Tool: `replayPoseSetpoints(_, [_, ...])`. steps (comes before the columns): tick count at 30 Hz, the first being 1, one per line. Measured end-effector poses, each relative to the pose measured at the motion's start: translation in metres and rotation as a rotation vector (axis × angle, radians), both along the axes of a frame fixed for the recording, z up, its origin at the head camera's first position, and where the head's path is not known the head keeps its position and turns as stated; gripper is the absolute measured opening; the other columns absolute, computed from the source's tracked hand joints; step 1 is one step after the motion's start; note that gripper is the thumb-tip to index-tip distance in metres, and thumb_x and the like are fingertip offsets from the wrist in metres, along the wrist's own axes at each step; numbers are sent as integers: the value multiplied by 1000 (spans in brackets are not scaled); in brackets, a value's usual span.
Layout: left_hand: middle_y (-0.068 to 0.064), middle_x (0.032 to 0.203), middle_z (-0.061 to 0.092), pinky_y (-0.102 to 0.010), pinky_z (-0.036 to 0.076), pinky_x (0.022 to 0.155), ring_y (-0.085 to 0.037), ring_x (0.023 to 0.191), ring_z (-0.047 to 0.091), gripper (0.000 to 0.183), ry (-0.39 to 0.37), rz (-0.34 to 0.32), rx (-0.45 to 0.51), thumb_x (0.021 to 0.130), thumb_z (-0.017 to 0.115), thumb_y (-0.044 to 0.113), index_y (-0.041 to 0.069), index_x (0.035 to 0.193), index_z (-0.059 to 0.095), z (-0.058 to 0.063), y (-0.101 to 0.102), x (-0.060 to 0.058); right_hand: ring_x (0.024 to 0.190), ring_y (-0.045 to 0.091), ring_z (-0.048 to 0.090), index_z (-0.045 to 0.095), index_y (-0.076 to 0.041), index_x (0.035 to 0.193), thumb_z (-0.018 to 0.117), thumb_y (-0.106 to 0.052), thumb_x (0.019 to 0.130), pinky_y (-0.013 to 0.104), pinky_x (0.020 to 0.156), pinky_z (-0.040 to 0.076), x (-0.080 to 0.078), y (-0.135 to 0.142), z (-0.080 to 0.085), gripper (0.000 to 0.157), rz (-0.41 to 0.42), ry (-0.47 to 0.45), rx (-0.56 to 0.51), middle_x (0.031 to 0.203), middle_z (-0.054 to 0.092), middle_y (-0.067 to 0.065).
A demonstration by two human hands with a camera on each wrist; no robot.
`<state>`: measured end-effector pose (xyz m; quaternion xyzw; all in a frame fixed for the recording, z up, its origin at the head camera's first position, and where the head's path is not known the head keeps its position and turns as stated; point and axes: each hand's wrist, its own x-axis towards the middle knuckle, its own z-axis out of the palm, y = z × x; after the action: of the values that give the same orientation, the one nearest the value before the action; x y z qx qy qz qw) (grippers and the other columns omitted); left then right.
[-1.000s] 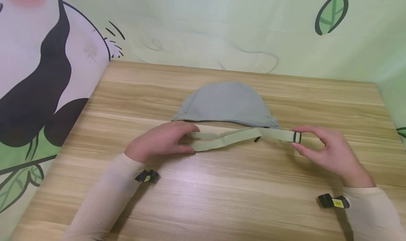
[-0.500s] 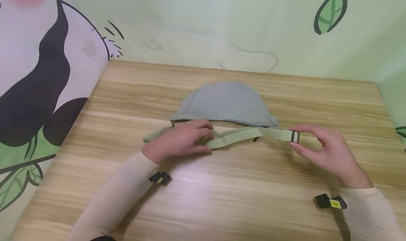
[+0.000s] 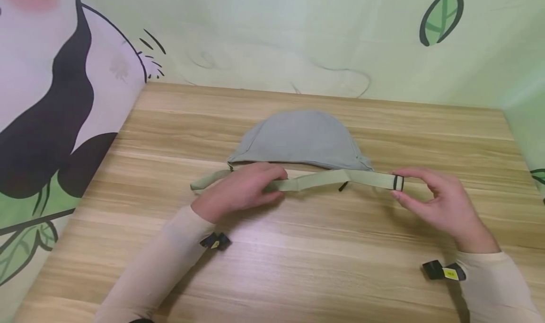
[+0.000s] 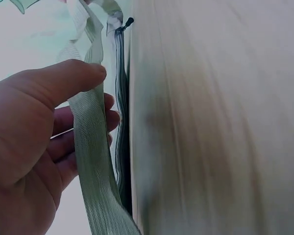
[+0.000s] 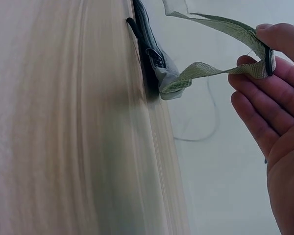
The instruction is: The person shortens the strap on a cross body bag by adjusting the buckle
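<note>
A grey waist bag (image 3: 302, 138) lies on the table, its zipped edge facing me and a black zipper pull (image 3: 343, 187) sticking out. In front of it stretches its pale green webbing strap (image 3: 323, 178). My left hand (image 3: 244, 188) pinches the strap between thumb and fingers; a loop of webbing shows beyond its wrist. At the other end, my right hand (image 3: 440, 202) holds the strap at the black slider buckle (image 3: 398, 183). The right wrist view shows the thumb above the buckle (image 5: 269, 61) and fingers under it, with the webbing bent back toward the bag's corner (image 5: 169, 81).
The wood-grain table (image 3: 298, 266) ends at a pale green printed wall sheet (image 3: 255, 34) behind the bag. A panda print (image 3: 42, 100) runs along the left side. A small black device (image 3: 215, 241) sits at the left wrist, and another black device (image 3: 443, 271) at the right.
My left hand has slid rightward along the strap, uncovering a loop to its left. The two strands between the hands now lie together as one band. My right hand stays at the buckle.
</note>
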<state>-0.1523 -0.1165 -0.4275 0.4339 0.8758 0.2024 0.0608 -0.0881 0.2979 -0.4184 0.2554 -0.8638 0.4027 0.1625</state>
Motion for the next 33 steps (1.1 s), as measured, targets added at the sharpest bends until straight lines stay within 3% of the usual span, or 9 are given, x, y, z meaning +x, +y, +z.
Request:
replayPoseSetpoints(4, [0, 105, 72, -34, 60, 84, -15, 89, 63, 34, 0, 42, 20, 99, 78, 17, 13, 129, 63, -1, -7, 2, 88, -10, 64, 79, -3, 117, 90, 24, 60, 7, 80, 46, -1, -1, -2, 64, -9, 5, -1, 118, 70, -35])
replayPoseSetpoints(8, [-5, 116, 76, -37, 61, 92, -18, 99, 69, 41, -13, 58, 34, 99, 79, 15, 10, 136, 62, -2, -13, 1, 74, -9, 58, 79, -3, 117, 90, 23, 61, 8, 79, 46, -1, 0, -1, 63, -29, -2, 11, 118, 69, -37])
replayPoseSetpoints(13, [-9, 127, 75, -40, 60, 101, -22, 113, 72, 40, -18, 63, 9, 99, 78, 14, 7, 137, 65, 1, -20, 1, 80, -14, 60, 79, -3, 119, 89, 22, 65, 5, 87, 46, 1, 6, 4, 61, -63, -20, 37, 121, 68, -40])
replayPoseSetpoints(16, [-10, 127, 75, -42, 60, 104, -24, 116, 72, 40, -11, 68, -9, 98, 78, 14, 5, 136, 65, 3, -26, 1, 76, -15, 55, 79, -5, 121, 89, 20, 67, 6, 83, 42, 0, 14, 6, 60, -95, -22, 73, 123, 66, -42])
replayPoseSetpoints(20, [-7, 121, 76, -41, 61, 102, -23, 110, 71, 37, -8, 63, -7, 96, 79, 9, 5, 130, 67, 6, -35, 1, 60, -15, 30, 79, -7, 122, 90, 16, 68, 7, 64, 34, -3, 26, 9, 59, -108, -6, 133, 124, 63, -45])
replayPoseSetpoints(23, [-4, 115, 75, -39, 61, 97, -19, 103, 69, 36, -16, 59, -4, 94, 79, 6, 6, 128, 68, 7, -41, 0, 66, -18, 36, 80, -6, 120, 90, 17, 66, 7, 59, 33, -5, 33, 10, 60, -102, 23, 156, 123, 62, -46])
replayPoseSetpoints(27, [-4, 116, 75, -40, 62, 96, -19, 103, 70, 37, -10, 66, -8, 94, 79, 6, 7, 129, 69, 9, -48, -2, 88, -19, 55, 80, -6, 118, 90, 18, 64, 4, 75, 38, -7, 40, 10, 60, -116, 27, 174, 122, 61, -47])
replayPoseSetpoints(33, [-6, 119, 75, -44, 61, 99, -23, 108, 71, 35, 13, 106, -5, 93, 79, 7, 7, 127, 70, 15, -64, -4, 103, -25, 55, 80, -7, 120, 89, 11, 75, 0, 90, 36, -1, 51, 8, 49, -202, -69, 166, 118, 60, -49])
